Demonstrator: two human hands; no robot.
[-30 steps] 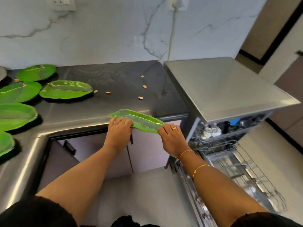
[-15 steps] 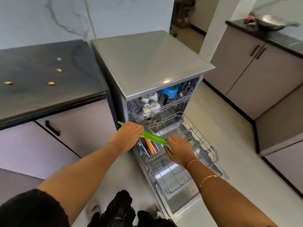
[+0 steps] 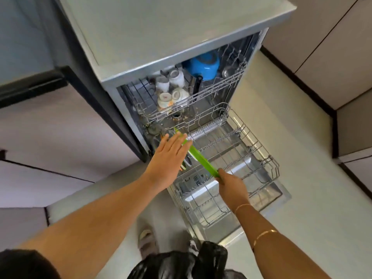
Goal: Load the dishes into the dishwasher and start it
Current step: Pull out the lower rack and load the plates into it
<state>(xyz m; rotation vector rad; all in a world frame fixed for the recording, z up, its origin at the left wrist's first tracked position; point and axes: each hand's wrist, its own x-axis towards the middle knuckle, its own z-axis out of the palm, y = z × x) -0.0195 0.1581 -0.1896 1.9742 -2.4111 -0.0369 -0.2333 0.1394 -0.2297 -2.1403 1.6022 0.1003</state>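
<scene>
A green leaf-shaped plate point(image 3: 198, 158) stands on edge over the left side of the pulled-out lower rack point(image 3: 251, 150) of the open dishwasher point(image 3: 181, 37). My right hand point(image 3: 231, 184) pinches its near end. My left hand point(image 3: 170, 156) lies flat against its far part with fingers stretched out. The upper rack point(image 3: 191, 97) holds several white cups point(image 3: 173, 87) and a blue pot point(image 3: 205, 65).
The dishwasher door point(image 3: 269, 194) lies open flat on the floor under the rack. Cutlery sits in a basket point(image 3: 186, 162) by my left hand. Grey cabinets point(image 3: 50, 137) stand at the left and more cabinets point(image 3: 332, 47) at the right. My feet are near the door's edge.
I turned from the counter to the dishwasher carrying the green plate in both hands. It went from flat to on edge and down into the lower rack. My left fingers have straightened.
</scene>
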